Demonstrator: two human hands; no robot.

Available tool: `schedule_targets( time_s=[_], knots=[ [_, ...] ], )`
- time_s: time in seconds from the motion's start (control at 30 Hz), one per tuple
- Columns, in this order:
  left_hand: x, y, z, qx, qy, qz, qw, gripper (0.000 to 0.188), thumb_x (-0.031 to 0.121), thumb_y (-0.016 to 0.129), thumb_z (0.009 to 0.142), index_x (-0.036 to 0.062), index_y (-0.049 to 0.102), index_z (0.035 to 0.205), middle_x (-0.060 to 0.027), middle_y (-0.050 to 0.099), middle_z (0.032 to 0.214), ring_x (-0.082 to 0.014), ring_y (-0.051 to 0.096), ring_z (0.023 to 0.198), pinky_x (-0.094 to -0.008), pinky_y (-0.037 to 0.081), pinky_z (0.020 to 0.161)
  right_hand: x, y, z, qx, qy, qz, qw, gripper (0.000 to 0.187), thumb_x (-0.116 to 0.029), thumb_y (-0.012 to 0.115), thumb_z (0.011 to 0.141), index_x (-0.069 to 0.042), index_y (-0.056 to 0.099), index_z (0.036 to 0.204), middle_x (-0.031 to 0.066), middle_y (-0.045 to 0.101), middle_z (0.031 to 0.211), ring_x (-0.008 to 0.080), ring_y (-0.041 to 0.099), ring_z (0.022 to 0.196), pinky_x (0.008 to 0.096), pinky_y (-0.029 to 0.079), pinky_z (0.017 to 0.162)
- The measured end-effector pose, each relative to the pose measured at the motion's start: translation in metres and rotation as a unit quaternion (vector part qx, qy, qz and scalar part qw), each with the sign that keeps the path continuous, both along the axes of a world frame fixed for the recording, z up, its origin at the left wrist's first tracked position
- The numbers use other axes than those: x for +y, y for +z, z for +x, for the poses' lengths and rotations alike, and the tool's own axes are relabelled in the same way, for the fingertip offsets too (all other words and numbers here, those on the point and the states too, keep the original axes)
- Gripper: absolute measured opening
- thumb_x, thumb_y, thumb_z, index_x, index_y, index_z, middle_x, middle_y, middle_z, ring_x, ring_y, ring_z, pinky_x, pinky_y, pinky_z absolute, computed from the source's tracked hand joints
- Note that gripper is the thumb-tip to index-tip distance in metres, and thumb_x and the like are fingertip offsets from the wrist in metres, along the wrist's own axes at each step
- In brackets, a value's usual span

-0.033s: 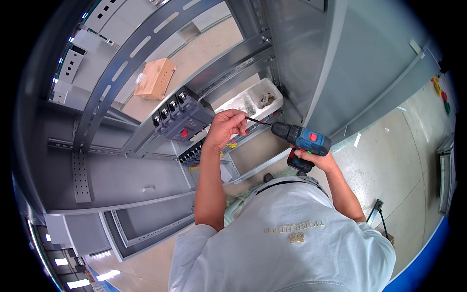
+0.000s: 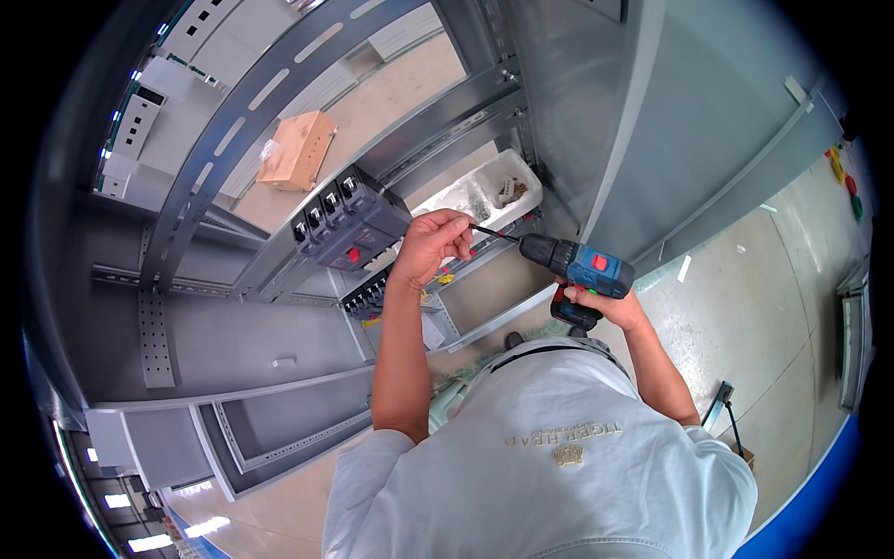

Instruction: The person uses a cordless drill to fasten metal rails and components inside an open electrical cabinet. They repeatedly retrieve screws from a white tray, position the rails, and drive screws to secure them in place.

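Note:
My right hand (image 2: 607, 303) is wrapped round the grip of a blue and black cordless drill (image 2: 591, 267) with a red switch on top. A long dark driver bit (image 2: 494, 232) sticks out of its chuck toward the left. At the bit's far end my left hand (image 2: 436, 244) is closed in a pinch; whether a screw is also between the fingers is hidden. Just left of that hand a dark grey circuit breaker (image 2: 349, 228) with a red button sits on the cabinet's crossbar. Below it is a smaller black breaker (image 2: 366, 296), partly behind my wrist.
A white foam tray (image 2: 526, 197) with small metal parts rests inside the grey metal cabinet (image 2: 205, 335), beyond my hands. A slotted rail (image 2: 219, 140) crosses at the left. A wooden box (image 2: 298, 151) stands on the floor behind. The cabinet's side panel (image 2: 708, 140) rises at the right.

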State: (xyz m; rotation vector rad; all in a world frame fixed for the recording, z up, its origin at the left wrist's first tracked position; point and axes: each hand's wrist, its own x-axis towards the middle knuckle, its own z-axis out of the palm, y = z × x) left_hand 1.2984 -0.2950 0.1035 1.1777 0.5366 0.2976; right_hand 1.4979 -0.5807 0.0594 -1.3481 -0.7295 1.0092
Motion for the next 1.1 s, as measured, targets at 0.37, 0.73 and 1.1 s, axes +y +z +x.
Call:
schedule_targets(
  time_s=[0.37,0.73,1.1],
  knots=[
    [-0.013,-0.012,0.035,-0.15,0.159,-0.149,0.964,0.031,0.031,0.059,0.105,0.0012,0.066,0.105,-0.0016,0.061,0.081,-0.0081,0.051,0.067,-0.025,0.044,0.061,0.033,0.013,-0.018,0.117,-0.022,0.081,0.99,0.029,-0.007,0.076,0.085,-0.004,0.067,0.113,0.0074,0.073,0.101,0.0103,0.063,0.076,0.0292,0.054,0.075],
    [0.02,-0.005,0.068,-0.085,0.38,-0.143,0.91,0.091,0.072,0.073,0.08,-0.0041,0.049,0.125,-0.0126,0.061,0.11,-0.0249,0.064,0.102,-0.045,0.054,0.095,0.07,0.017,-0.019,0.054,-0.058,0.114,0.99,0.024,-0.007,0.076,0.086,-0.003,0.069,0.109,0.004,0.072,0.098,0.0106,0.063,0.076,0.0303,0.054,0.077],
    [0.024,0.003,0.078,-0.116,0.427,-0.126,0.888,0.059,0.049,0.07,0.089,-0.0031,0.055,0.111,-0.0169,0.063,0.111,-0.0294,0.066,0.11,-0.0474,0.055,0.098,0.091,0.016,-0.018,0.001,-0.09,0.12,0.989,0.024,-0.007,0.079,0.085,-0.003,0.071,0.108,0.004,0.075,0.098,0.0108,0.069,0.084,0.0303,0.056,0.079]
  ],
)
